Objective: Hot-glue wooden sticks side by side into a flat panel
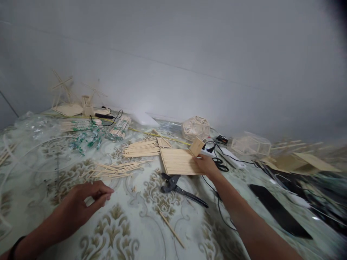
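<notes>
Head view, from where I stand: the right hand (206, 165) is stretched out to about one o'clock, its fingertips at the right edge of a flat stick panel (177, 161) and against a small wooden square (197, 146) standing tilted at the panel's far corner. I cannot tell whether the fingers actually pinch the square or only touch it. The left hand (81, 204) hovers low at eight o'clock, thumb and fingertips drawn together; it may be holding something thin, but the view is too soft to say.

The panel lies flat on the counter (130, 224), whose covering is pale with a gold scroll pattern. It is made of thin pale sticks laid side by side, so I judge it light, fairly stiff along the sticks and likely to crack or part across them. Both long edges look like the safest hold.

Black-handled pliers (179, 187) lie just beside the panel at its six o'clock. Loose sticks (116, 169) are scattered at ten o'clock, and a faceted stick ball (195, 127) sits beyond at twelve.
</notes>
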`<state>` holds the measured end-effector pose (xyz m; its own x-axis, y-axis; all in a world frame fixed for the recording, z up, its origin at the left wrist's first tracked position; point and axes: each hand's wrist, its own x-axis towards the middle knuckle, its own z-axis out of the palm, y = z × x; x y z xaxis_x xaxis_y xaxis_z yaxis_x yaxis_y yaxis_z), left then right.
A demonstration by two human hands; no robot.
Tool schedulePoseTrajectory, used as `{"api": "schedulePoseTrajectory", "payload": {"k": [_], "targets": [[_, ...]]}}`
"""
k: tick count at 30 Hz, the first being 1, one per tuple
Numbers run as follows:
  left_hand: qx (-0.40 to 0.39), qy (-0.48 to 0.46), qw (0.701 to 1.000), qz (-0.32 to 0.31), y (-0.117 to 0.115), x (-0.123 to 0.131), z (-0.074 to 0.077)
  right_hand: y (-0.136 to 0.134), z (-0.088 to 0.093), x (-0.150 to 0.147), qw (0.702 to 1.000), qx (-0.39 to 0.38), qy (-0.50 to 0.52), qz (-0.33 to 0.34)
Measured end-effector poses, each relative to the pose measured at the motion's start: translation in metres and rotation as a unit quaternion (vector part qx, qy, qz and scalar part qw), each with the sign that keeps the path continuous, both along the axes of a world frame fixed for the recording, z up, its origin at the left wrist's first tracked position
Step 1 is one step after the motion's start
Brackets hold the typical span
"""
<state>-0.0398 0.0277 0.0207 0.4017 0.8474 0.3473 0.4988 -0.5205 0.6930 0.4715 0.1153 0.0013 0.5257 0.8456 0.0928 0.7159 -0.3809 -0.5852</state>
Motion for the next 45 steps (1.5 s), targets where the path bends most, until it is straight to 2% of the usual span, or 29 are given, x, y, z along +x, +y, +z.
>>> {"api": "schedulePoseTrajectory", "payload": {"k": [2, 5, 10, 13, 15, 17, 20, 21, 24, 28, 33, 35, 38, 42, 45], "targets": [[-0.002, 0.003, 1.000, -0.005, 0.000, -0.001, -0.003, -0.002, 0.003, -0.003, 0.999, -0.040, -0.020, 0.004], [-0.011, -0.004, 1.000, -0.009, 0.000, -0.002, -0.006, -0.008, 0.008, -0.006, 0.998, -0.057, -0.036, 0.012], [-0.045, -0.004, 0.999, -0.013, -0.005, -0.001, 0.005, -0.029, 0.020, -0.013, 0.998, -0.016, -0.057, 0.015], [-0.059, -0.002, 0.998, -0.012, -0.008, -0.001, 0.011, -0.050, 0.029, -0.029, 0.997, 0.032, -0.063, 0.037], [-0.058, 0.003, 0.998, -0.015, -0.009, -0.001, 0.011, -0.072, 0.035, -0.050, 0.993, 0.053, -0.058, 0.088], [-0.046, 0.021, 0.998, -0.022, -0.007, 0.000, 0.008, -0.099, 0.038, -0.080, 0.983, 0.045, -0.036, 0.176], [-0.022, 0.057, 0.997, -0.038, -0.004, 0.003, 0.004, -0.140, 0.036, -0.127, 0.950, -0.011, 0.008, 0.313], [-0.017, 0.065, 0.997, -0.038, -0.004, 0.005, 0.004, -0.151, 0.033, -0.141, 0.933, -0.060, 0.007, 0.354], [-0.011, 0.095, 0.995, -0.041, -0.004, 0.012, 0.006, -0.170, 0.024, -0.168, 0.908, -0.147, -0.028, 0.390], [-0.024, 0.116, 0.988, -0.102, -0.015, 0.025, 0.015, -0.169, 0.021, -0.181, 0.895, -0.165, -0.056, 0.410], [-0.003, 0.063, 0.990, -0.126, -0.034, 0.056, 0.015, -0.166, 0.041, -0.191, 0.889, -0.135, -0.049, 0.434], [-0.022, 0.074, 0.986, -0.150, -0.039, 0.070, 0.012, -0.165, 0.048, -0.198, 0.879, -0.120, -0.049, 0.459], [-0.052, 0.084, 0.984, -0.150, -0.042, 0.083, 0.007, -0.165, 0.049, -0.206, 0.869, -0.059, -0.044, 0.490], [-0.059, 0.078, 0.983, -0.155, -0.039, 0.081, 0.002, -0.170, 0.048, -0.203, 0.878, 0.055, -0.006, 0.476], [-0.053, 0.086, 0.985, -0.140, -0.036, 0.073, -0.004, -0.175, 0.053, -0.180, 0.904, 0.096, 0.006, 0.417]]}}
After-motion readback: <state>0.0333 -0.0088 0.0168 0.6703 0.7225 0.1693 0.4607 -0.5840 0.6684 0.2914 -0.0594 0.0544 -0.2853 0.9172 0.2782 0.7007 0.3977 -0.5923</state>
